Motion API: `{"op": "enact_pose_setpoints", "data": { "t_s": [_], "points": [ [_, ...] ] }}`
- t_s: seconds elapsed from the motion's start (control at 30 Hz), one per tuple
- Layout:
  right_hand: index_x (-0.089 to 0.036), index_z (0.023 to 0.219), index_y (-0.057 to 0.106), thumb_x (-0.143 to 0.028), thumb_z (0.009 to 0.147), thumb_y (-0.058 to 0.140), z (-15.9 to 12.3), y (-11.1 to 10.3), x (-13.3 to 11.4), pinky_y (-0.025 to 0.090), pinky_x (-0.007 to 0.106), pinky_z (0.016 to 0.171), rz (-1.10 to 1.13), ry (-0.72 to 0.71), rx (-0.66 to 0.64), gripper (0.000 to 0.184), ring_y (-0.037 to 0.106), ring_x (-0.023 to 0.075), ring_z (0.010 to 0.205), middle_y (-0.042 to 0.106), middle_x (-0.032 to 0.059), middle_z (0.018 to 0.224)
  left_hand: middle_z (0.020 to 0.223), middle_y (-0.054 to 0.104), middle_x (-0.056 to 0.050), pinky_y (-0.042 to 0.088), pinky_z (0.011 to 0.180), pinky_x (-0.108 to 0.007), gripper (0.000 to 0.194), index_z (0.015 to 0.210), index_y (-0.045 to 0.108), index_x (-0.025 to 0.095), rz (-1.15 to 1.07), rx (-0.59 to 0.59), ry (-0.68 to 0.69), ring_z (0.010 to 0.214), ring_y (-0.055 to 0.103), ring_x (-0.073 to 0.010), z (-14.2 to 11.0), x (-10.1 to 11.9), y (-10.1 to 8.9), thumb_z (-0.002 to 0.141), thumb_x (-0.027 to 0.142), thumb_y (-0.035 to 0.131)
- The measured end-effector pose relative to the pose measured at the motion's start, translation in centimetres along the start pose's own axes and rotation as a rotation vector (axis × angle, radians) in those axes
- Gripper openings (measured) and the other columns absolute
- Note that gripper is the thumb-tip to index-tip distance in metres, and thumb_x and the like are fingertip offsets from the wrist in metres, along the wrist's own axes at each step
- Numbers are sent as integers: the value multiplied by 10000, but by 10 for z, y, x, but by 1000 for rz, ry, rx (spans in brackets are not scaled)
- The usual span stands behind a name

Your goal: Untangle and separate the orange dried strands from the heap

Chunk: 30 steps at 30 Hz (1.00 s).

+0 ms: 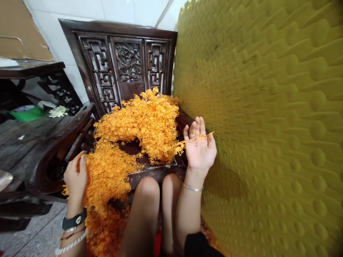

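A large heap of orange feathery artificial foliage (pixel 158 121) lies on a dark wooden seat, and more of it spills down at the left beside my knees. My left hand (pixel 76 176) is at the left edge of this spill, its fingers curled against the foliage with orange showing between thumb and fingers. My right hand (pixel 199 150) is held palm up, right of the heap, with its fingers stretched out. A thin orange strand (pixel 198 137) lies across that palm and runs left to the heap's edge.
The seat has a carved dark wood backrest (pixel 127 60) against white tiles. A yellow textured foam mat (pixel 262 107) stands upright close on my right. At left, a dark wooden table (pixel 16 139) bears a green roll of tape (pixel 28 113) and a pale flower-like piece (pixel 58 111).
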State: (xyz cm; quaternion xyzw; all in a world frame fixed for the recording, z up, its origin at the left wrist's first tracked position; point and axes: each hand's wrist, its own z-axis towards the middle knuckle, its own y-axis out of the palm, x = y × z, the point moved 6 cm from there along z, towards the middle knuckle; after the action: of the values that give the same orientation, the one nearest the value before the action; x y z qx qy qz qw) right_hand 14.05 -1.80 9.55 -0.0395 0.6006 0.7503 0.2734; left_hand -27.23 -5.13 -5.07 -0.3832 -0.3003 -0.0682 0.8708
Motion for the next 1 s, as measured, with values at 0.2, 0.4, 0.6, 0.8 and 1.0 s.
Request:
{"op": "enact_pose_setpoints", "data": {
  "t_s": [0.2, 0.4, 0.6, 0.8, 1.0],
  "points": [
    [-190, 1297, 451, -187, 913, 297, 2, -5, -4, 489, 295, 896, 338, -26, -10, 414, 659, 78, 833, 700, 9, 1037, 950, 693, -159, 448, 813, -414, 501, 958, 692, 101, 61, -128, 88, 885, 622, -291, 4, 0, 1, 924, 335, 251],
    [-320, 1264, 508, -87, 860, 341, -3, 9, -4, 498, 333, 635, 1191, 112, -103, 495, 598, 121, 546, 671, -16, 783, 1123, 626, -159, 257, 1069, -467, 472, 935, 672, 104, -250, 151, 116, 1143, 498, -266, -22, 61, -22, 925, 380, 290],
    [-304, 1103, 622, -40, 790, 425, -10, 17, 4, 468, 282, 569, 1514, 224, -275, 454, 480, 65, 400, 595, -66, 615, 998, 688, -123, 494, 846, -373, 617, 1130, 609, 154, -1070, -761, 52, 937, 636, -225, -96, 208, 25, 908, 564, 204],
    [-252, 839, 601, -192, 874, 376, -18, 22, 9, 433, 203, 378, 982, 229, -556, 235, 406, 58, 269, 451, -96, 407, 1092, 667, -113, 500, 866, -359, 594, 1087, 642, 174, -1388, -728, -190, 1025, 620, -233, -81, 267, 27, 818, 647, 405],
    [-251, 618, 544, -557, 883, 292, -13, 13, -18, 386, 219, 385, -122, -29, -323, 477, 274, 65, 242, 331, -96, 312, 789, 720, -63, 537, 647, -280, 282, 871, 707, 168, -1275, -659, -36, 830, 668, -185, -35, 296, -2, 815, 414, 583]
  ]
}}
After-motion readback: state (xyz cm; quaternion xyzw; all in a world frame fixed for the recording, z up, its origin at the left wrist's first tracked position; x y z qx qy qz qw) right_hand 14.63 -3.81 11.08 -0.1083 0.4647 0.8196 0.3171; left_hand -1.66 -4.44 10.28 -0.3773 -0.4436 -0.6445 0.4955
